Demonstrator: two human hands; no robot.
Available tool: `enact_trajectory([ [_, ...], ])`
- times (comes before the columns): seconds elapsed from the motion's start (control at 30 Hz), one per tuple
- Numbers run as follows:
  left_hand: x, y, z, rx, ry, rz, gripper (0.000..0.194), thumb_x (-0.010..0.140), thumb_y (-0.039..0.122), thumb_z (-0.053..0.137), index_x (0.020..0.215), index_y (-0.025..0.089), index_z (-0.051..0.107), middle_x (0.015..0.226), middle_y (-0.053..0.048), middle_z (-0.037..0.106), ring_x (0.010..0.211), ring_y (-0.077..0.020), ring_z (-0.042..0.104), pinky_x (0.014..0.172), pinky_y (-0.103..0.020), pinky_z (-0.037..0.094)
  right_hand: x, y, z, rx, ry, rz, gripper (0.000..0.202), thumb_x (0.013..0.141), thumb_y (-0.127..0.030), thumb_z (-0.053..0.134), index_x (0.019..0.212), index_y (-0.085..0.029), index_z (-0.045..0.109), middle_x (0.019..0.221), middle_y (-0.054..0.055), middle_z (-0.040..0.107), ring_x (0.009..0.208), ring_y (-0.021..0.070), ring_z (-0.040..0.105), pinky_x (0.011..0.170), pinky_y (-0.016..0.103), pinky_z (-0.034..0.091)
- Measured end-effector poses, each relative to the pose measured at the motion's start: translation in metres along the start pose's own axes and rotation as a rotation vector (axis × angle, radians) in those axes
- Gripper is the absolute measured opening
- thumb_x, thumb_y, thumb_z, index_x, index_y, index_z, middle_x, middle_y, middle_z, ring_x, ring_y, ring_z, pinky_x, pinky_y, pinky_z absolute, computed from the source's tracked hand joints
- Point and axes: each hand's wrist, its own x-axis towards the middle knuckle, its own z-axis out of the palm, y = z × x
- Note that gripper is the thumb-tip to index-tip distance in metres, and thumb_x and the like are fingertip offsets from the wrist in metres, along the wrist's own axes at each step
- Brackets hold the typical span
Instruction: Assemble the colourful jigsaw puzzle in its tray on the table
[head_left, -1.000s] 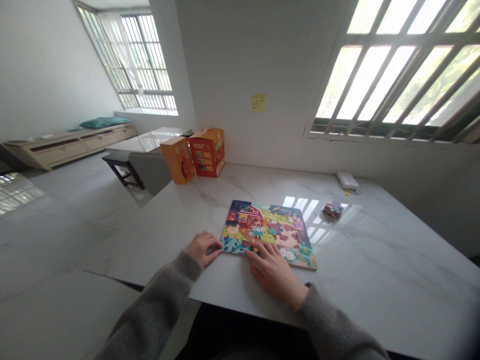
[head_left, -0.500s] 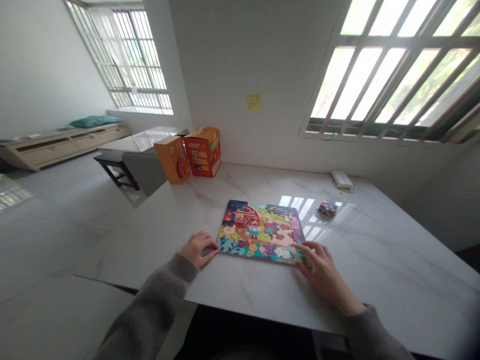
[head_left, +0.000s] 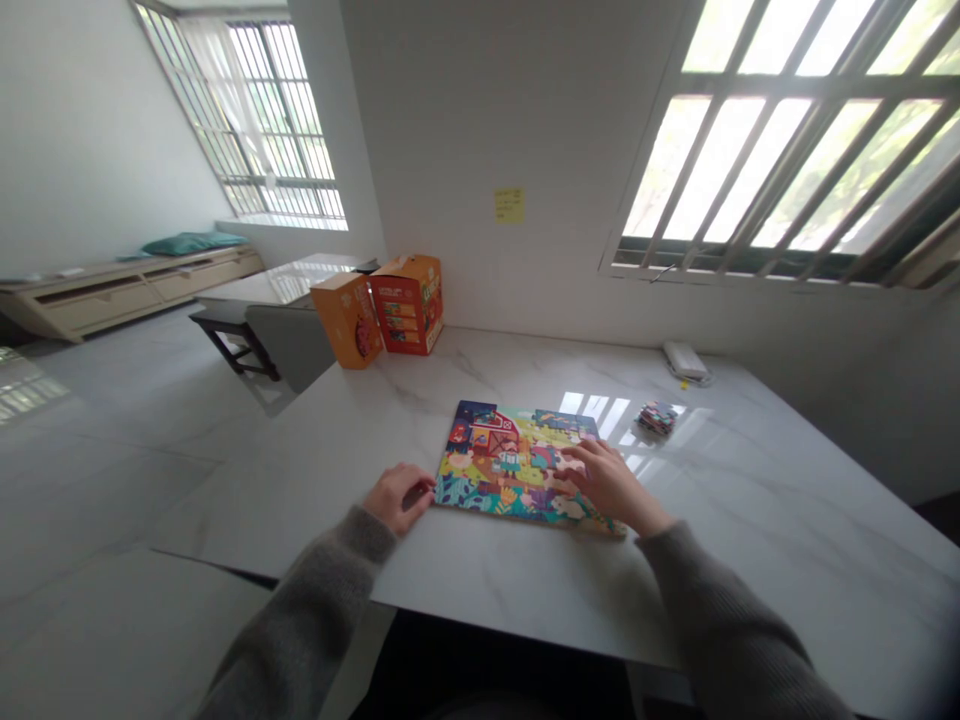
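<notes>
A colourful farm-scene jigsaw puzzle (head_left: 510,465) lies flat on the white marbled table (head_left: 487,590). At its lower left corner, my left hand (head_left: 401,497) grips the puzzle's edge between thumb and fingers. My right hand (head_left: 604,480) is over the right part of the puzzle, its fingers apart and the tips on or just above the pieces; nothing shows in it. Beyond the puzzle to the right sits a small stack of loose pieces (head_left: 658,418).
Two orange boxes (head_left: 346,320) (head_left: 409,305) stand at the table's back left. A white device with a cable (head_left: 685,362) lies at the back right. On the wall is a yellow note (head_left: 509,205). The table's front edge is close to my body.
My right hand has moved from the puzzle's lower right corner up and left, over its right part. My left hand stays at the lower left corner.
</notes>
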Motion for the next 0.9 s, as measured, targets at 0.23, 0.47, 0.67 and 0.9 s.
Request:
enact_trajectory([
  [0.23,0.001,-0.003,0.0,0.001,-0.012,0.01,0.014,0.09,0.028,0.055,0.093,0.02,0.065,0.086,-0.004,0.069,0.083,-0.02,0.062,0.08,-0.035,0.048,0.034,-0.002,0.018,-0.038,-0.113,0.056,0.028,0.085,-0.031,0.066,0.111,-0.019,0.066,0.106,0.01,0.059,0.097,0.0247,0.051,0.091,0.041,0.042],
  [0.47,0.002,0.001,-0.002,-0.007,-0.01,-0.009,0.015,0.09,0.029,0.054,0.091,0.02,0.066,0.084,-0.004,0.068,0.082,-0.0198,0.062,0.079,-0.034,0.048,0.036,0.0,0.028,0.269,-0.007,0.134,0.025,0.076,-0.032,0.071,0.09,-0.019,0.055,0.087,0.003,0.056,0.079,0.0182,0.05,0.075,0.032,0.043],
  [0.67,0.002,0.003,-0.002,-0.025,0.002,-0.036,0.017,0.09,0.03,0.054,0.091,0.019,0.067,0.084,-0.005,0.068,0.081,-0.0198,0.062,0.078,-0.033,0.047,0.037,-0.028,0.009,1.021,0.124,0.293,0.034,0.085,-0.044,0.062,0.111,-0.024,0.051,0.079,-0.004,0.05,0.061,0.0115,0.052,0.05,0.023,0.043],
  [0.9,0.003,0.006,-0.005,-0.052,0.043,-0.034,0.019,0.09,0.03,0.053,0.09,0.019,0.067,0.08,-0.004,0.067,0.077,-0.0187,0.062,0.075,-0.032,0.048,0.039,-0.076,-0.005,1.324,0.159,0.289,0.045,0.083,-0.042,0.069,0.121,-0.023,0.056,0.097,0.003,0.063,0.078,0.0161,0.068,0.068,0.03,0.055],
])
